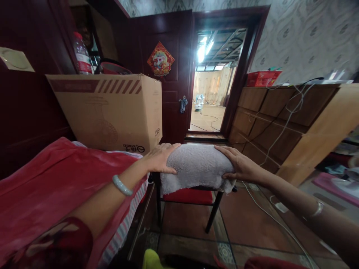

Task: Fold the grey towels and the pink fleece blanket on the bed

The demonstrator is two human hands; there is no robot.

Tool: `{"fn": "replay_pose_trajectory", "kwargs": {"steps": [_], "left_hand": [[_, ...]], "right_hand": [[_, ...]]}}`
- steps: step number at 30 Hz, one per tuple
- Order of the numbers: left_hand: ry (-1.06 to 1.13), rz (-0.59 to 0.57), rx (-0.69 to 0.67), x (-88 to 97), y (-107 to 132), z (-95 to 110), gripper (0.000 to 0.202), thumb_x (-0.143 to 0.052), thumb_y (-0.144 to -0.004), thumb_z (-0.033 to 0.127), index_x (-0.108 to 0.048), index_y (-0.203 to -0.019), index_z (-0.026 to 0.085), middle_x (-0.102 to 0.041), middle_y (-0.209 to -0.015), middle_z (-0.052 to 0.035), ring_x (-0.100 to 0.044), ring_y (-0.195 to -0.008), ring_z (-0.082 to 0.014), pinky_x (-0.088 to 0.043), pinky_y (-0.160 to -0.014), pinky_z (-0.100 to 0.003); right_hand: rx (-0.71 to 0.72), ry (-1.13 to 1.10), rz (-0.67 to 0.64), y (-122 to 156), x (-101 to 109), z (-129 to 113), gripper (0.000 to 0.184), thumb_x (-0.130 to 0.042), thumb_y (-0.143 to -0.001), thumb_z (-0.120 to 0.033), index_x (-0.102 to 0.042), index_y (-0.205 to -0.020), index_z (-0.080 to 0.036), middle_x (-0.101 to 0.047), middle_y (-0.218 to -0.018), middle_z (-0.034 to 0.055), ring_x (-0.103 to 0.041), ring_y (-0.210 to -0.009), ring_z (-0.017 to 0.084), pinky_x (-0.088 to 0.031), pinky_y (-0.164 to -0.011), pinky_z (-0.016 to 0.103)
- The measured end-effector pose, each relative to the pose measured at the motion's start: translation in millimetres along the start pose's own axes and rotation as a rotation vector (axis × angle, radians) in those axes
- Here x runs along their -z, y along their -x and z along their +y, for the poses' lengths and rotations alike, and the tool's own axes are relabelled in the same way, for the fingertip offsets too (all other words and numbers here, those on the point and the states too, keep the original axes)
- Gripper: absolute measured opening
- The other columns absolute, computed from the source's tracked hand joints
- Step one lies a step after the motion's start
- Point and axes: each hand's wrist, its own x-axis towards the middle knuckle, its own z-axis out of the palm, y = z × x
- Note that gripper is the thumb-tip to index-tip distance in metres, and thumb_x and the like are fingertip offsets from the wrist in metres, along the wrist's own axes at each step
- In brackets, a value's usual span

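Observation:
A grey fluffy towel (200, 166) is draped over the back of a chair with a red seat (187, 196) and dark metal legs. My left hand (161, 157) grips the towel at its upper left corner, thumb across the front and fingers along the top edge. On the other side, my right hand (237, 162) clasps the right end, its thumb low on the front and its fingers over the top. The towel's lower edge hangs unevenly above the seat. Whatever lies behind the towel is hidden.
To the left are a bed with a red blanket (70, 179) and a large cardboard box (112, 112). An open dark red door (171, 89) stands ahead. Wooden drawers (286, 108) line the right, with a white cable (277, 216) trailing over the tiled floor.

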Motion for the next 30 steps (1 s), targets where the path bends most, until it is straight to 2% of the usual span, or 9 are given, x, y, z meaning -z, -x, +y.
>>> {"fn": "replay_pose_trajectory", "kwargs": {"steps": [4, 7, 9, 12, 18, 22, 26, 28, 30], "left_hand": [[0.014, 0.005, 0.008, -3.5, 1, -1, 0.11, -0.083, -0.067, 0.057, -0.032, -0.157, 0.019, -0.049, -0.15, -0.019, -0.046, -0.138, -0.0376, -0.033, -0.118, -0.05], [0.021, 0.044, 0.044, -8.8, 8, -4, 0.12, -0.083, -0.066, 0.061, -0.022, -0.161, 0.021, -0.03, -0.164, -0.02, -0.026, -0.152, -0.0408, -0.025, -0.123, -0.055], [0.042, 0.097, 0.085, -13.6, 22, -8, 0.124, -0.081, -0.068, 0.064, -0.013, -0.163, 0.024, -0.015, -0.17, -0.0187, -0.013, -0.156, -0.0399, -0.021, -0.124, -0.057], [0.088, 0.143, 0.152, -22.6, 64, -16, 0.117, -0.073, -0.077, 0.064, -0.007, -0.164, 0.024, -0.008, -0.171, -0.0177, -0.01, -0.158, -0.0365, -0.024, -0.124, -0.055], [0.064, 0.16, 0.432, -55.0, 221, -43, 0.089, -0.052, -0.092, 0.06, -0.02, -0.163, 0.018, -0.023, -0.169, -0.0143, -0.021, -0.155, -0.0349, -0.027, -0.124, -0.052], [-0.062, 0.281, 0.659, -66.6, 346, -48, 0.079, -0.047, -0.092, 0.054, -0.029, -0.16, 0.017, -0.036, -0.164, -0.0145, -0.03, -0.152, -0.0331, -0.03, -0.122, -0.054], [-0.186, 0.242, 0.943, -50.3, 459, -7, 0.076, -0.048, -0.089, 0.053, -0.041, -0.154, 0.015, -0.044, -0.159, -0.0157, -0.04, -0.148, -0.0338, -0.035, -0.12, -0.051], [-0.236, 0.218, 1.084, -41.9, 505, 25, 0.074, -0.049, -0.088, 0.052, -0.045, -0.151, 0.015, -0.049, -0.156, -0.0157, -0.044, -0.145, -0.0335, -0.039, -0.118, -0.048], [-0.273, 0.19, 1.2, -39.0, 544, 59, 0.073, -0.049, -0.087, 0.051, -0.046, -0.15, 0.014, -0.052, -0.153, -0.0155, -0.048, -0.142, -0.0333, -0.041, -0.117, -0.047]], "right_hand": [[0.012, -0.019, -0.004, 1, 0, 0, 0.11, -0.078, -0.078, -0.047, -0.012, -0.164, -0.033, -0.039, -0.157, 0.014, -0.044, -0.139, 0.037, -0.041, -0.114, 0.057], [0.027, -0.02, -0.008, 1, 1, 0, 0.11, -0.077, -0.077, -0.051, -0.012, -0.164, -0.031, -0.038, -0.157, 0.0153, -0.042, -0.14, 0.038, -0.04, -0.115, 0.057], [0.035, -0.014, -0.006, 1, 0, 1, 0.112, -0.077, -0.077, -0.054, -0.012, -0.165, -0.029, -0.039, -0.156, 0.0169, -0.042, -0.14, 0.039, -0.04, -0.114, 0.058], [0.048, 0.01, -0.01, 0, -1, 4, 0.115, -0.076, -0.076, -0.06, -0.012, -0.165, -0.026, -0.04, -0.156, 0.0196, -0.042, -0.14, 0.041, -0.04, -0.113, 0.059], [-0.006, 0.159, -0.078, -1, 5, 6, 0.12, -0.075, -0.069, -0.07, -0.017, -0.164, -0.025, -0.033, -0.162, 0.0214, -0.034, -0.147, 0.044, -0.036, -0.113, 0.065], [0.041, 0.197, -0.055, -8, 11, -26, 0.1, -0.067, -0.077, -0.069, -0.03, -0.161, -0.029, -0.031, -0.165, 0.0161, -0.028, -0.15, 0.044, -0.034, -0.113, 0.069], [0.168, -0.023, 0.054, -24, 4, -107, 0.067, -0.051, -0.092, -0.06, -0.052, -0.15, -0.026, -0.048, -0.155, 0.0156, -0.043, -0.144, 0.038, -0.041, -0.114, 0.059], [0.221, -0.265, -0.058, -30, -4, -163, 0.058, -0.051, -0.094, -0.06, -0.066, -0.136, -0.023, -0.065, -0.135, 0.0169, -0.063, -0.123, 0.035, -0.053, -0.102, 0.051], [0.331, -0.573, -0.275, -33, -12, -223, 0.05, -0.054, -0.094, -0.06, -0.075, -0.119, -0.022, -0.075, -0.114, 0.015, -0.072, -0.1, 0.03, -0.06, -0.087, 0.042]]}}
